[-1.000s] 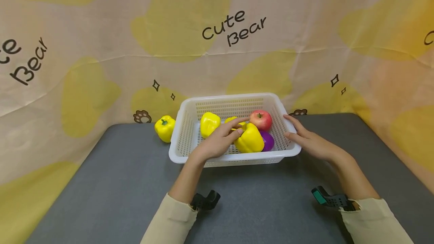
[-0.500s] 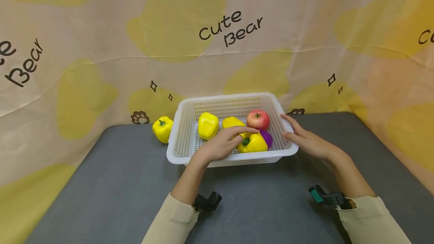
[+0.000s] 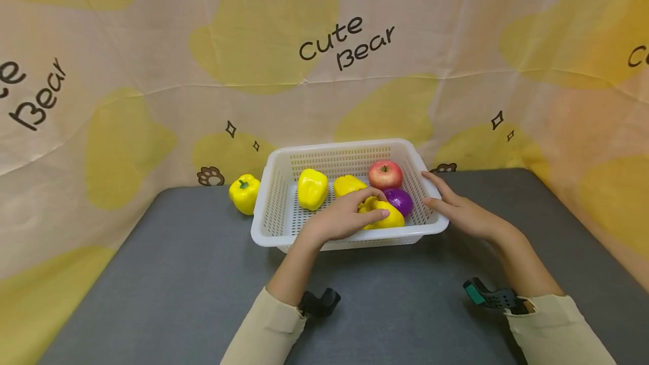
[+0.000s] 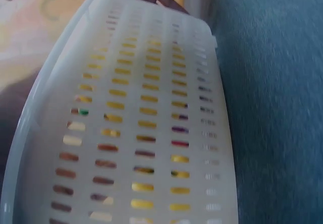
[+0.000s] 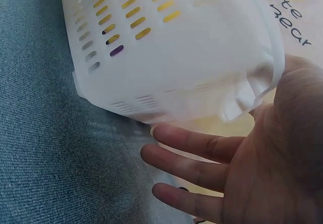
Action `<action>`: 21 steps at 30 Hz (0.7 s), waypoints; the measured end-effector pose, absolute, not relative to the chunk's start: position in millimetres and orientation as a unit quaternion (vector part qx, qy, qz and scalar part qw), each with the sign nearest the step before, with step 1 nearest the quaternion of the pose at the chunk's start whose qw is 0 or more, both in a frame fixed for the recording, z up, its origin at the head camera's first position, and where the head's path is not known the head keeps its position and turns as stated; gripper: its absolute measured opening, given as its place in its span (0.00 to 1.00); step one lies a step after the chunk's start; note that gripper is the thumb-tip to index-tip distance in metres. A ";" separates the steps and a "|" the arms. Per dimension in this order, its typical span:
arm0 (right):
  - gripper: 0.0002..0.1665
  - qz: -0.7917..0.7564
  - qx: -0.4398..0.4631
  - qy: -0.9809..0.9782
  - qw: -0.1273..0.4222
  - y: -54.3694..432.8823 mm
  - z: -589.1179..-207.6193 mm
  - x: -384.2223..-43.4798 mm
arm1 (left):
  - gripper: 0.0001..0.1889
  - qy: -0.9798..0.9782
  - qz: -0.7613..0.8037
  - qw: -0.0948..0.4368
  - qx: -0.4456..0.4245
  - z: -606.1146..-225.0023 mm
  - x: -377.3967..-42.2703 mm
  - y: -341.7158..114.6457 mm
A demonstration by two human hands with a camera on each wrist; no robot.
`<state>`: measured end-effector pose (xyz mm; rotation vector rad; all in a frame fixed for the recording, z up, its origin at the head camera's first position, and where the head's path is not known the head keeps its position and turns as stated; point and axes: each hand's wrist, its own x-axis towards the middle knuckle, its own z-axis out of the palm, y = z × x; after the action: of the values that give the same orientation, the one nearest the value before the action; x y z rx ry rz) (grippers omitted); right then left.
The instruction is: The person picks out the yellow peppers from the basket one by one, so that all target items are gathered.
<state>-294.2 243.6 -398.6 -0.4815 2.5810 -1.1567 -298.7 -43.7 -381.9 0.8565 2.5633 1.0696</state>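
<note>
My left hand (image 3: 338, 219) reaches over the front rim of a white perforated basket (image 3: 291, 239). Its fingers and thumb hold a yellow bell pepper (image 3: 395, 217) low at the front right. Just behind that pepper are a glossy round purple thing (image 3: 399, 202) and a red apple (image 3: 385, 174). Two more yellow peppers sit inside, one in the middle (image 3: 347, 184) and one farther left (image 3: 312, 189). My right hand (image 3: 469, 216) grips the basket's right rim. In the right wrist view, several fingers (image 5: 189, 171) extend below the rim, outside the basket wall (image 5: 202, 47).
Another yellow bell pepper (image 3: 244, 194) stands on the grey table (image 3: 192, 275), just outside the basket's left end. A printed cloth (image 3: 314, 106) hangs behind the table's back edge. Both wrists wear dark bands, the left band (image 3: 319, 303) and the right band (image 3: 494, 297).
My left hand has shifted right with its fingers lower around the front pepper, which has turned and moved right. The purple thing shows more fully. My right hand stays at the rim.
</note>
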 end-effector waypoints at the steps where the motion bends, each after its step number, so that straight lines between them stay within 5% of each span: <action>1: 0.46 -0.400 -0.167 0.891 0.135 243.8 -398.7 -294.0 | 0.21 0.878 0.363 0.113 0.291 -382.0 -298.6 -42.0; 21: 0.46 -0.402 -0.165 0.891 0.133 243.6 -400.0 -295.5 | 0.22 0.884 0.383 0.068 0.259 -378.0 -296.3 -48.3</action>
<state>-295.5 243.6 -400.0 -0.4785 2.5831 -1.1673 -296.3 -48.3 -378.0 0.7795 2.6648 1.1533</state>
